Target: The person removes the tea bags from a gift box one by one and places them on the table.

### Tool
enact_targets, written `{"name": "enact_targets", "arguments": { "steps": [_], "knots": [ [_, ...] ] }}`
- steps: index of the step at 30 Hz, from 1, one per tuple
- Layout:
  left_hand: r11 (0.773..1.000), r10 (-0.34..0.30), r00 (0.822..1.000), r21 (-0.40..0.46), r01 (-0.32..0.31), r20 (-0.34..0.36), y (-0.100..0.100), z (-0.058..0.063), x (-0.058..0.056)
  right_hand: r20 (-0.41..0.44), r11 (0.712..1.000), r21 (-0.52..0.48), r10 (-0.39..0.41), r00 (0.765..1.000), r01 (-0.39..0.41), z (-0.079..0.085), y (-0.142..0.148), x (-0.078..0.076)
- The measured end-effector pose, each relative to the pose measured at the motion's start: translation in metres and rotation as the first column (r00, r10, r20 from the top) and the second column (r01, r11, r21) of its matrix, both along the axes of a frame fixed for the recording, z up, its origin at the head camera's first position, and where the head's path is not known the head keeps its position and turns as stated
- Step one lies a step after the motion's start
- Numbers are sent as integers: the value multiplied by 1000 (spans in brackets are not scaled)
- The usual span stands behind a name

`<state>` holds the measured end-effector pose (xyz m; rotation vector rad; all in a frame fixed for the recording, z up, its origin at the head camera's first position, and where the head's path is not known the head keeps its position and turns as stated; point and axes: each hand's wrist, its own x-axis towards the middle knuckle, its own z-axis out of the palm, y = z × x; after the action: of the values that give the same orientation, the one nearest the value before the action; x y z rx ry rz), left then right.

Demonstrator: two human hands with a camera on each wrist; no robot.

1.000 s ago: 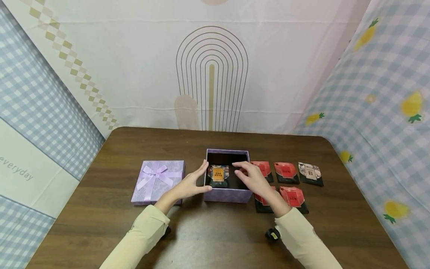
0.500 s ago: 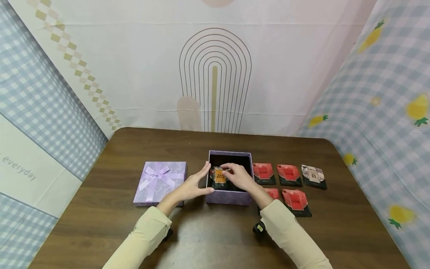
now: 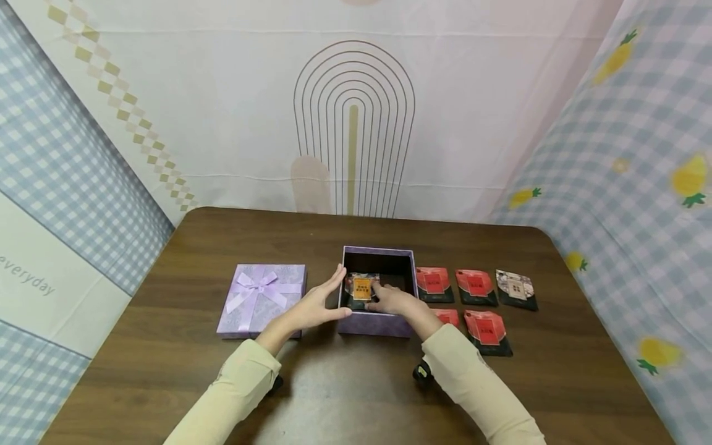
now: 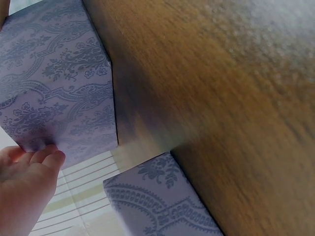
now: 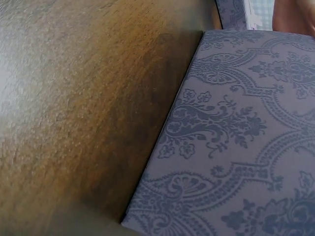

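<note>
An open purple patterned box [image 3: 372, 324] stands mid-table, its dark inside holding a black pouch with an orange label [image 3: 362, 288] against the left. My left hand [image 3: 314, 306] touches the box's left side with straight fingers, its thumb at the near left corner. In the left wrist view, the fingertips of that hand [image 4: 29, 187] rest on the patterned box wall [image 4: 59, 83]. My right hand [image 3: 397, 301] reaches over the near wall into the box, thumb and fingers spread at the pouch's right edge. In the right wrist view, the box wall [image 5: 236, 132] hides the fingers.
Left of the box lies its purple lid [image 3: 261, 300] with a ribbon bow. Several red-and-black pouches [image 3: 474, 285] lie to the right, one partly behind my right arm. Beside them is a whitish patterned pouch [image 3: 516, 288]. A patterned cloth [image 3: 245, 123] hangs behind the wooden table [image 3: 345, 389].
My right hand has moved left and down from the box's right half to the orange-labelled pouch, and its fingers have spread. The left hand has stayed at the box's left side.
</note>
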<state>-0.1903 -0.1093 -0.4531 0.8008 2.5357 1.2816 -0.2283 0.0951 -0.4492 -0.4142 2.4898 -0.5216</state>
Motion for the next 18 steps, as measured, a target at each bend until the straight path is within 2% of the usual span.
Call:
{"name": "enact_targets", "arguments": {
  "steps": [8,12,18],
  "knots": [
    [1000,13,1000,-8,-13,13,-1,0,0,-5,985,-166,54,999,-54,1,0,-1],
    [1000,9,1000,-3,-9,10,-1,1,1,-56,978,-204,28,998,-39,1,1,0],
    [1000,5,1000,-7,-5,12,0,1,1,-158,968,-251,-62,986,21,1,2,0]
  ]
}}
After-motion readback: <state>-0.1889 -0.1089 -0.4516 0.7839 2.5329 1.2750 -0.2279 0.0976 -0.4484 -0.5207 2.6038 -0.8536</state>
